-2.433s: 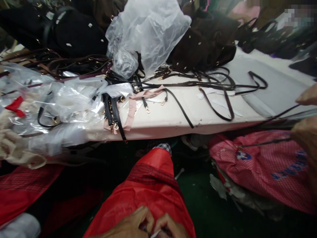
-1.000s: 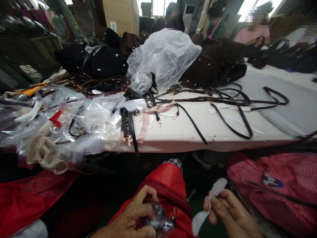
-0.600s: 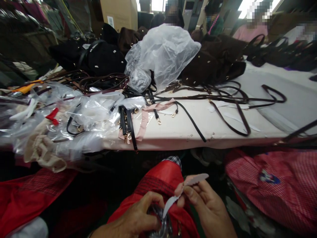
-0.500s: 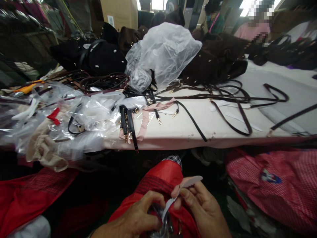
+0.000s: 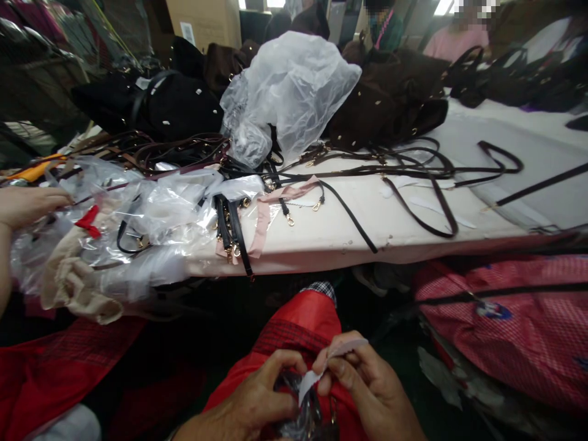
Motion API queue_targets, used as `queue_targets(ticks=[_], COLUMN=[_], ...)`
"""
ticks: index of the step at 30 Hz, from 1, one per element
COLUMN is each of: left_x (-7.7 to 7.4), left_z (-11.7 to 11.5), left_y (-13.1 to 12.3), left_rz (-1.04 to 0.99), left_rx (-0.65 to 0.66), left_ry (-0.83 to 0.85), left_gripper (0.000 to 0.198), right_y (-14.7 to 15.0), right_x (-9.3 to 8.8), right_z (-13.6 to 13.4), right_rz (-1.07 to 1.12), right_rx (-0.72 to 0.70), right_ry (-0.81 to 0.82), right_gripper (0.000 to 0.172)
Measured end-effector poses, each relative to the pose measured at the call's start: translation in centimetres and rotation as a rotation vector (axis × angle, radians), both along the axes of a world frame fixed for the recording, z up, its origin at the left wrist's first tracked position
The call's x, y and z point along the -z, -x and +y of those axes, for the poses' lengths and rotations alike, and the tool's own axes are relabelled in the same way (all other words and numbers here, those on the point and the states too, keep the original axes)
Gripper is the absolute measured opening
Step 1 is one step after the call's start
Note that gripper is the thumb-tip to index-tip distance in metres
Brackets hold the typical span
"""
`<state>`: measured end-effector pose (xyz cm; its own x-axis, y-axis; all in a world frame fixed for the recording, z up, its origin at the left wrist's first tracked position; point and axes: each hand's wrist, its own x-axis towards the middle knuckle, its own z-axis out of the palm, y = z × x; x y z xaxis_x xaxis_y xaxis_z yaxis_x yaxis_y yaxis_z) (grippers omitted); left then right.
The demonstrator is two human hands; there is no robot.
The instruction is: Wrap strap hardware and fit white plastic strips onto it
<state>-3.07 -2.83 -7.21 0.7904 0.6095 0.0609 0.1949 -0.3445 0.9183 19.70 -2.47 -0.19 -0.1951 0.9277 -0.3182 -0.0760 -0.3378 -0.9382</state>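
Over my red-clad lap, my left hand (image 5: 264, 392) curls round a bundle of dark strap (image 5: 305, 419) that looks wrapped in clear plastic. My right hand (image 5: 365, 386) pinches a pale strip (image 5: 309, 383) with a wavy edge between thumb and fingers. The strip runs from the top of the bundle up through the right fingers, and its far end sticks out beyond them. A gold-coloured metal clasp (image 5: 333, 407) hangs below, between the hands. My left palm hides part of the bundle.
Black straps with gold clips (image 5: 236, 233) hang over the edge of the white table (image 5: 294, 257). Behind lie clear plastic bags (image 5: 303, 79), black bags (image 5: 179, 110) and brown bags (image 5: 390, 92). Another person's hand (image 5: 37, 205) rests at the left. A red checked sack (image 5: 514, 343) lies right.
The pale strip's free end has dropped slightly in my right hand. Another person's arm has come in at the left edge. A dark strap now crosses the red checked sack.
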Motion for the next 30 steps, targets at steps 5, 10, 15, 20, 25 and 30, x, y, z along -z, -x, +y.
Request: queue_targets(ticks=[5,10,15,20,25,30], left_x=[-1.7,-4.5,-4.8,-5.5,-4.1,-1.9], left_z=[0.3,1.0,0.9,0.8,0.7,0.6], left_y=[-0.2,-0.3,-0.6,-0.6,-0.5,-0.8], left_rz=[0.002,0.091,0.06,0.164,0.127,0.126], left_rx=[0.031,0.081,0.11,0.097,0.088,0.012], left_ry=[-0.011,0.01,-0.003,0.027,0.009,0.015], left_gripper=[0.055,0.05,0.028,0.008,0.017,0.023], right_y=[-0.8,-1.2,-1.4,-1.5,-1.1,-2.4], right_x=[0.0,-0.1,0.1,0.6,1.1,1.9], right_z=[-0.2,0.0,0.1,0.2,0.0,-0.3], right_rz=[0.033,-0.003,-0.013,0.02,0.062,0.178], right_rx=[-0.059,-0.198,-0.215,-0.16,-0.132,0.05], right_ry=[-0.019,-0.015,-0.011,0.024,0.043,0.018], right_gripper=[0.026,0.03,0.03,0.03,0.031,0.025])
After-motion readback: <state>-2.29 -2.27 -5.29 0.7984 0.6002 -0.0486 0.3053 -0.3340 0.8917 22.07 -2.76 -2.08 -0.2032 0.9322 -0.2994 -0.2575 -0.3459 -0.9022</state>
